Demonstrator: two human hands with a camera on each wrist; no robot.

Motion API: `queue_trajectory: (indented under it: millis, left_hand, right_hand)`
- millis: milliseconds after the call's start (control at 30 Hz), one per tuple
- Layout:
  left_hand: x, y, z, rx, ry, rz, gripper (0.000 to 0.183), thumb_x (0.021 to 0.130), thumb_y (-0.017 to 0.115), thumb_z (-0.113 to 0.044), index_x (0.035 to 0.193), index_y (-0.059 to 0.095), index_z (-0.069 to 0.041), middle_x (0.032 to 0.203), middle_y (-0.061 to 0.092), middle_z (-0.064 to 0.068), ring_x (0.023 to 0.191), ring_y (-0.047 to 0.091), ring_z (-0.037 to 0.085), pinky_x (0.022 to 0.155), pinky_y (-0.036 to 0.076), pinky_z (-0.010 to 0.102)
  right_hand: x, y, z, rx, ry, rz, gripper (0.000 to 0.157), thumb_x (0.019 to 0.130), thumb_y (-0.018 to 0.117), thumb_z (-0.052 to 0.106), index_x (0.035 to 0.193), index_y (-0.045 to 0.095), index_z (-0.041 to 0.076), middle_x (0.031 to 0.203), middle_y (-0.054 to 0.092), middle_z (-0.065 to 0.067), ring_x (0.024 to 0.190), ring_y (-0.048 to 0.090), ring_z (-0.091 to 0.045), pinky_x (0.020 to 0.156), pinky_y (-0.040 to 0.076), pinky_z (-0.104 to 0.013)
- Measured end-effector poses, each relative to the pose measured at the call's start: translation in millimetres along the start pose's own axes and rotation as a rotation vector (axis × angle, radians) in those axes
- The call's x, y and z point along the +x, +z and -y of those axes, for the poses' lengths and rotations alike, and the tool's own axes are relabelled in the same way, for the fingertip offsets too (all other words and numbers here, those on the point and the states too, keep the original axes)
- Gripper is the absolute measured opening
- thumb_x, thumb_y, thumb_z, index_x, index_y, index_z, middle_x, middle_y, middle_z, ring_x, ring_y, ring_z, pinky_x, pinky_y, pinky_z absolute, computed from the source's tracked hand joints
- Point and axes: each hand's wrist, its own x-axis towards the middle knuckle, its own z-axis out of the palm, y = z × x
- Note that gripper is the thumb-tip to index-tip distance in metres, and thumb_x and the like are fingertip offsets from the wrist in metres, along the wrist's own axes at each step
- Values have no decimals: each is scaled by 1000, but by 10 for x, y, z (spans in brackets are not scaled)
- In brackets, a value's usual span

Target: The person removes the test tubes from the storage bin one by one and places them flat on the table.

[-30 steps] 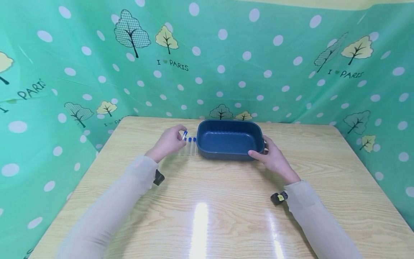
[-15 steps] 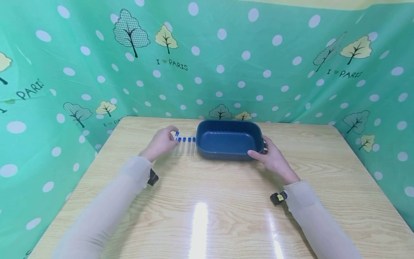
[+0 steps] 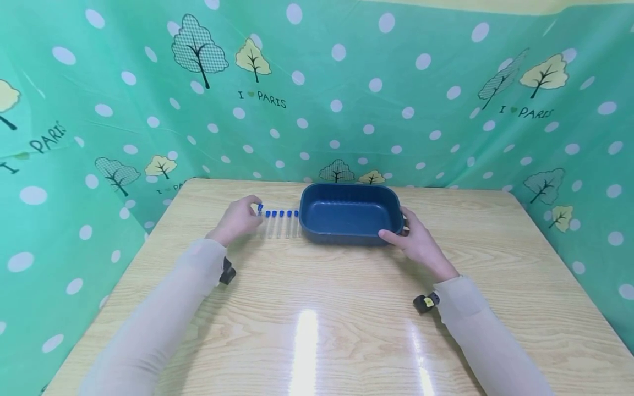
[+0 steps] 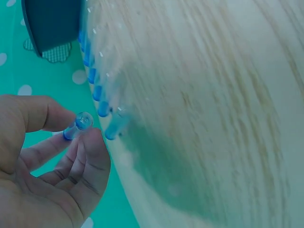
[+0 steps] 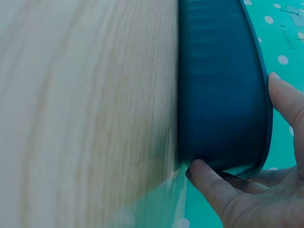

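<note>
My left hand (image 3: 236, 219) pinches a clear test tube with a blue cap (image 4: 80, 124) between thumb and fingers. It is at the left end of a row of similar capped test tubes (image 3: 281, 223), lying side by side on the table with caps toward the back. The tube in my fingers is held just above the tabletop. Right of the row stands a dark blue rectangular basin (image 3: 342, 238). My right hand (image 3: 418, 242) grips its right end, thumb at the near rim and other fingers round the side; in the right wrist view, fingers touch the basin's lower edge.
The light wood table (image 3: 346, 308) ends at a green dotted curtain (image 3: 317, 115) hanging behind and along both sides. Black wrist cameras (image 3: 427, 302) sit below both sleeves. Glare streaks the tabletop's front part.
My left hand has moved left along the row with a blue-capped tube in its fingers, and more tubes show in the row to its right. The right hand and basin have stayed put.
</note>
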Motion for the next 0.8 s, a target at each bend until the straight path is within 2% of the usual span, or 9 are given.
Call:
queue_trajectory:
  millis: [267,433,800]
  left_hand:
    - [18,-26,127,8,-34,3,52,88,56,-10,137,42,-3,80,59,10,64,55,21,57,47,32]
    - [45,-13,187,25,-44,14,50,89,55,-12,137,43,-1,83,59,10,65,54,19,58,46,31]
    - [65,-2,242,23,-81,52,54,85,54,-9,137,41,0,71,60,7,57,54,17,56,45,31]
  right_hand:
    - [-4,5,7,10,4,4,109,77,64,66,154,4,16,152,23,-23,130,40,-42,96,44,-51]
    - [1,6,0,10,2,0,111,76,64,68,154,5,16,152,23,-23,130,40,-42,96,44,-50]
    - [4,4,-4,0,-3,-3,111,76,63,68,154,5,16,152,23,-23,130,40,-43,96,44,-51]
